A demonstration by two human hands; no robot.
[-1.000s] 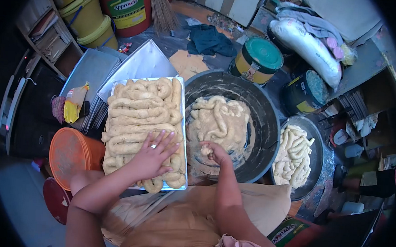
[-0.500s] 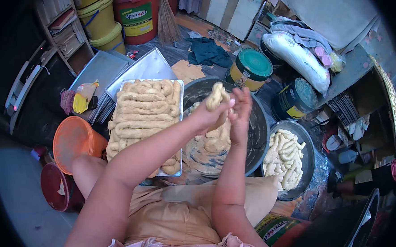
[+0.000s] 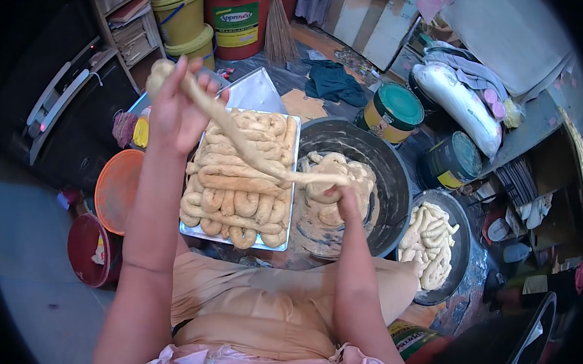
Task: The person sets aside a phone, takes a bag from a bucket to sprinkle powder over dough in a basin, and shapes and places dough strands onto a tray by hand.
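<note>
A long dough strip (image 3: 236,137) stretches between both hands, slanting down to the right over a metal tray (image 3: 294,182). My left hand (image 3: 184,107) is raised above the tray's upper left corner, with the strip's thick end in its grasp. The other end is pinched in my right hand (image 3: 345,197), over the large black basin (image 3: 395,181). Rows of looped dough ropes (image 3: 239,179) fill the tray. In the basin lie more dough coils (image 3: 345,168) among brown crumbs or powder.
A smaller dark basin (image 3: 460,257) of pale dough strips (image 3: 430,242) stands at the right. Beyond are green-lidded buckets (image 3: 399,105) and a white sack (image 3: 457,102). An orange bucket (image 3: 118,189) and a dark red bucket (image 3: 90,254) stand at the left.
My left hand has moved up and left, away from my right hand, which has come down over the basin. The bunched dough is now drawn out between them.
</note>
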